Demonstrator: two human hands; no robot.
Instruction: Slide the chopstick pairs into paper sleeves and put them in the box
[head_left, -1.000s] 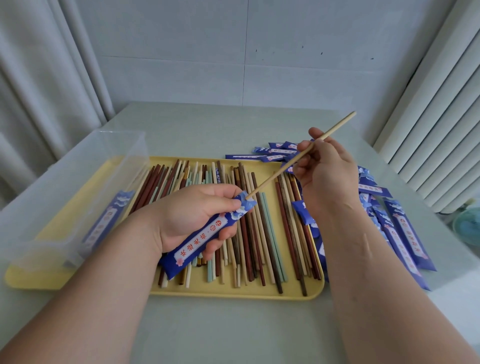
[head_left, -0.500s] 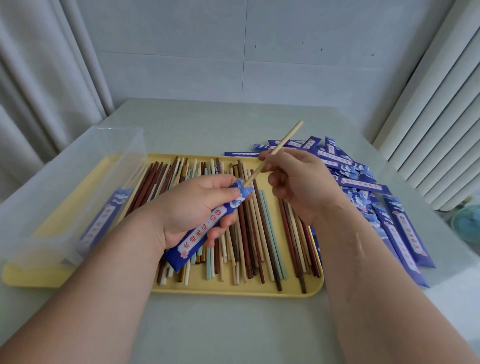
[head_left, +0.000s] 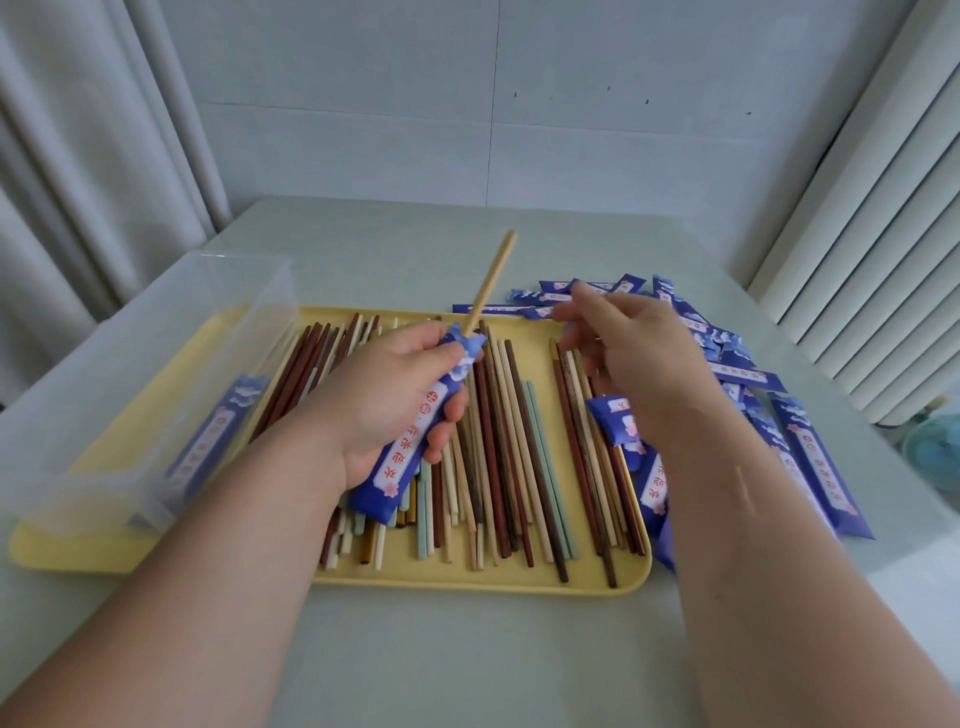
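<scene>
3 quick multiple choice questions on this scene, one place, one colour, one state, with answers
1. Where does the clear box sit?
A) on the left end of the tray
B) on the sleeve pile
C) on the floor
2. What colour is the tray?
A) blue
B) yellow
C) red
3. The chopstick in the sleeve held by the left hand is:
A) fully inside
B) snapped in two
C) sticking out of the top
Answers: 1 A, it rests on the tray's left part. 2 B, its rim is yellow. 3 C, its pale end juts above the sleeve.
</scene>
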